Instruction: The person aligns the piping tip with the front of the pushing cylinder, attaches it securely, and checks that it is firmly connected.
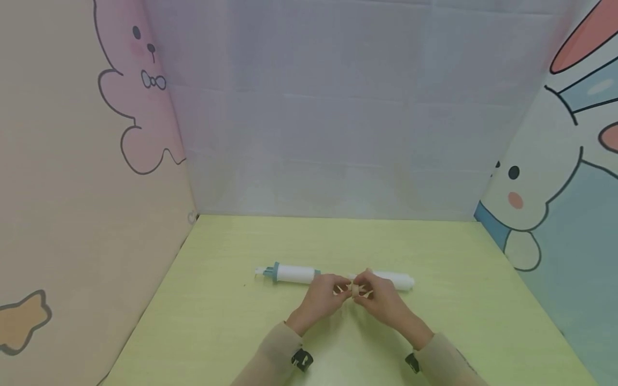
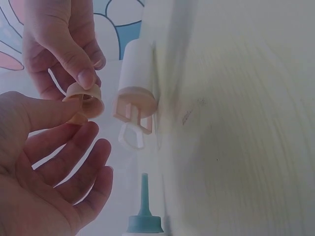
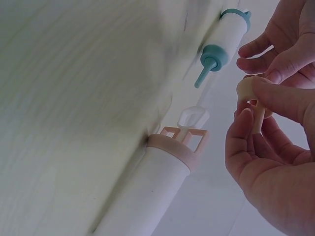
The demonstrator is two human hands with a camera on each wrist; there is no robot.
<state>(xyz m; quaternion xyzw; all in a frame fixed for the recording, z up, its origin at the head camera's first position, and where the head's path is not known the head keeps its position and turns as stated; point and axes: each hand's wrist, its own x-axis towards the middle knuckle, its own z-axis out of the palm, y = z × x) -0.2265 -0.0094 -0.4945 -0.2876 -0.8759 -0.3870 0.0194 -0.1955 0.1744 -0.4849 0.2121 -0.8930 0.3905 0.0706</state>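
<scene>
Both hands meet over the table around a small peach cap (image 3: 246, 91) with a narrow stem. My left hand (image 1: 322, 301) pinches it between thumb and index finger, the other fingers loosely bent. From the opposite side, my right hand (image 1: 383, 300) pinches its rounded rim with thumb and fingertips. A white syringe-like tube with teal ends (image 1: 295, 274) lies beyond the left hand, its thin teal nozzle (image 2: 144, 196) pointing toward a second white tube (image 3: 147, 191). That one lies behind the right hand and has a peach end frame (image 3: 172, 147) with a translucent loop (image 3: 193, 118).
The pale yellow-green table (image 1: 217, 332) carries the tubes. A plain light backdrop (image 1: 314, 107) stands behind it. Side walls bear cartoon prints, a pink bear (image 1: 145, 118) at left and a white rabbit (image 1: 536, 182) at right.
</scene>
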